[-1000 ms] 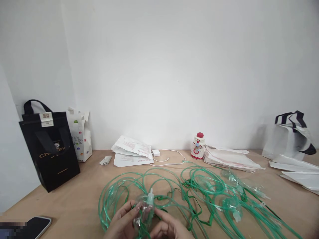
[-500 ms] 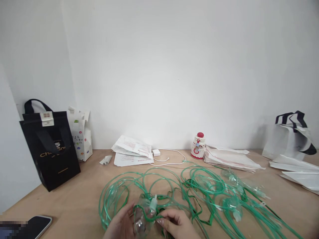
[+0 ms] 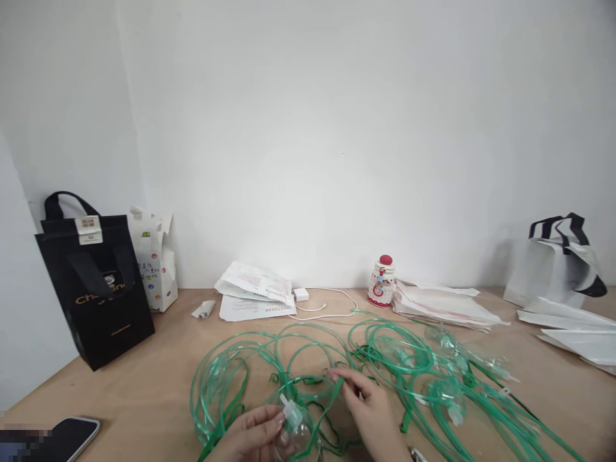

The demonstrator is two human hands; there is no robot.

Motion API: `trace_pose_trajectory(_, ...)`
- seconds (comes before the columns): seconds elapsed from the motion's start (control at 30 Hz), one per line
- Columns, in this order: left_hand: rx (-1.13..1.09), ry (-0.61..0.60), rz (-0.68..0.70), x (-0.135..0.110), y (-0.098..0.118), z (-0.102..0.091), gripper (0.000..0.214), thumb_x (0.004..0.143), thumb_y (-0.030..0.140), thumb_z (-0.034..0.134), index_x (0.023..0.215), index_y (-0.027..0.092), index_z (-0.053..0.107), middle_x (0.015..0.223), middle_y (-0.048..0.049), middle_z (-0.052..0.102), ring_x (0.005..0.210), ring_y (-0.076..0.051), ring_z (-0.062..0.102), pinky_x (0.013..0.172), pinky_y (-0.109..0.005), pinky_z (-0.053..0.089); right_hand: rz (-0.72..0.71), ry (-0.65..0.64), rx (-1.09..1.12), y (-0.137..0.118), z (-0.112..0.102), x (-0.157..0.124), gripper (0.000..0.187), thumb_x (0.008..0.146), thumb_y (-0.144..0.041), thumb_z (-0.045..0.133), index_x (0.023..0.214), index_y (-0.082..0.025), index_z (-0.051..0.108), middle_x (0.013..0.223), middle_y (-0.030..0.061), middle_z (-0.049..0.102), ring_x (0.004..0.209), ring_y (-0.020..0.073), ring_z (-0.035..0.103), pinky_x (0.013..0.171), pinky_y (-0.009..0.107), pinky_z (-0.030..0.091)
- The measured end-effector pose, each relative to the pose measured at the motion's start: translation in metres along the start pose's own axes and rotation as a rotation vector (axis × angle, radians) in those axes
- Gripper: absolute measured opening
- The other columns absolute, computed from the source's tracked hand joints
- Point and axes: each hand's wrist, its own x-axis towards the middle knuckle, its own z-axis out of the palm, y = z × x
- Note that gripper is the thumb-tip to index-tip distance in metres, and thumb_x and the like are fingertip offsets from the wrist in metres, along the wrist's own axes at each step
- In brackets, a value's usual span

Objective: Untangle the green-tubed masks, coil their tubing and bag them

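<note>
Both hands (image 3: 255, 436) grip clear mask (image 3: 296, 433).

The black paper bag (image 3: 96, 282) at the left edge of the surface bears gold lettering that begins "Cha"; its handle covers the rest. The white tag (image 3: 89, 230) at its top carries small red marks, too small to read. Print on the white carton (image 3: 156, 266) beside it and on the paper packets (image 3: 255, 292) along the back edge is illegible.

I see the left hand (image 3: 255, 436) gripping a clear mask (image 3: 294, 431); the right hand (image 3: 373, 410) pinches green tubing (image 3: 308, 378) over the counter (image 3: 144, 391).
</note>
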Motion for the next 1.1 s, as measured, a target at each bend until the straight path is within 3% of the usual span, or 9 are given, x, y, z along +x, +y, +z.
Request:
trace_pose_trajectory(0.07, -0.063, 0.001, -0.009, -0.004, 0.005, 0.001, 0.016, 0.065, 0.019, 0.076, 0.078, 0.013, 0.069, 0.059, -0.0003, 0.066, 0.062, -0.013, 0.066, 0.068, -0.025, 0.044, 0.156, 0.017, 0.179, 0.000, -0.006, 0.009, 0.017, 0.065, -0.033, 0.067, 0.072, -0.019, 0.072, 0.048, -0.0006, 0.056, 0.045, 0.0158, 0.049, 0.051, 0.030, 0.042)
trace_pose_trajectory(0.13, -0.119, -0.007, 0.002, -0.008, 0.010, 0.002, 0.014, 0.068, 0.018, 0.073, 0.081, 0.013, 0.067, 0.062, -0.0006, 0.067, 0.064, -0.014, 0.066, 0.065, -0.025, 0.044, 0.216, 0.018, 0.257, -0.001, -0.010, 0.014, 0.022, 0.065, -0.035, 0.067, 0.078, -0.017, 0.071, 0.049, -0.0005, 0.059, 0.043, 0.0153, 0.052, 0.050, 0.030, 0.044)
trace_pose_trajectory(0.2, -0.170, -0.014, 0.005, -0.011, 0.013, 0.005, 0.010, 0.071, 0.018, 0.069, 0.080, 0.014, 0.066, 0.064, -0.0003, 0.068, 0.065, -0.014, 0.066, 0.063, -0.024, 0.043, 0.265, -0.005, 0.388, -0.002, -0.012, 0.017, 0.024, 0.065, -0.029, 0.068, 0.085, -0.016, 0.070, 0.066, 0.0037, 0.069, 0.061, 0.0182, 0.063, 0.063, 0.031, 0.049)
trace_pose_trajectory(0.27, -0.197, -0.017, -0.038, -0.012, 0.016, 0.007, 0.007, 0.071, 0.019, 0.068, 0.075, 0.014, 0.065, 0.063, -0.0007, 0.068, 0.066, -0.015, 0.066, 0.060, -0.023, 0.041, 0.367, -0.036, 0.603, -0.003, -0.012, 0.017, 0.024, 0.065, -0.023, 0.069, 0.088, -0.016, 0.069, 0.082, 0.0063, 0.071, 0.081, 0.0193, 0.065, 0.077, 0.030, 0.049)
trace_pose_trajectory(0.37, -0.164, -0.017, -0.092, -0.010, 0.015, 0.008, 0.014, 0.069, 0.027, 0.067, 0.070, 0.013, 0.064, 0.058, -0.0009, 0.065, 0.063, -0.017, 0.064, 0.059, -0.025, 0.042, 0.493, -0.044, 0.829, -0.003, -0.010, 0.016, 0.021, 0.064, -0.020, 0.070, 0.084, -0.014, 0.070, 0.085, 0.0065, 0.071, 0.084, 0.0179, 0.065, 0.077, 0.027, 0.051)
trace_pose_trajectory(0.6, -0.110, 0.074, -0.057, -0.002, 0.000, 0.005, 0.015, 0.063, 0.022, 0.076, 0.065, 0.013, 0.063, 0.053, 0.0024, 0.062, 0.049, -0.010, 0.056, 0.055, -0.022, 0.040, 0.460, -0.041, 0.906, 0.004, -0.007, 0.016, 0.030, 0.062, -0.007, 0.074, 0.090, -0.015, 0.069, 0.069, 0.0016, 0.068, 0.051, 0.0074, 0.058, 0.050, 0.016, 0.050)
trace_pose_trajectory(0.83, -0.160, 0.223, 0.065, -0.009, 0.010, 0.000, 0.009, 0.068, 0.020, 0.071, 0.072, 0.015, 0.064, 0.064, -0.0002, 0.068, 0.058, -0.014, 0.061, 0.055, -0.024, 0.042, 0.458, 0.098, 0.941, 0.009, -0.033, 0.039, 0.010, 0.070, -0.003, 0.064, 0.075, -0.011, 0.067, 0.062, 0.0000, 0.060, 0.043, 0.0035, 0.049, 0.037, 0.011, 0.044)
trace_pose_trajectory(0.93, -0.178, 0.286, 0.089, -0.011, 0.014, 0.001, 0.006, 0.074, 0.017, 0.065, 0.070, 0.012, 0.064, 0.060, -0.0023, 0.067, 0.054, -0.015, 0.060, 0.057, -0.026, 0.044, 0.443, 0.158, 0.943, 0.009, -0.044, 0.047, 0.015, 0.073, 0.000, 0.058, 0.073, -0.013, 0.065, 0.063, -0.0004, 0.060, 0.043, 0.0032, 0.048, 0.034, 0.009, 0.043)
trace_pose_trajectory(1.1, -0.187, 0.363, 0.142, -0.014, 0.017, 0.008, 0.013, 0.071, 0.015, 0.063, 0.059, 0.012, 0.062, 0.044, 0.0007, 0.058, 0.041, -0.012, 0.054, 0.046, -0.023, 0.042, 0.420, 0.265, 0.909, 0.011, -0.057, 0.053, 0.023, 0.074, 0.004, 0.053, 0.072, -0.017, 0.063, 0.067, 0.0011, 0.063, 0.045, 0.0058, 0.052, 0.033, 0.010, 0.046)
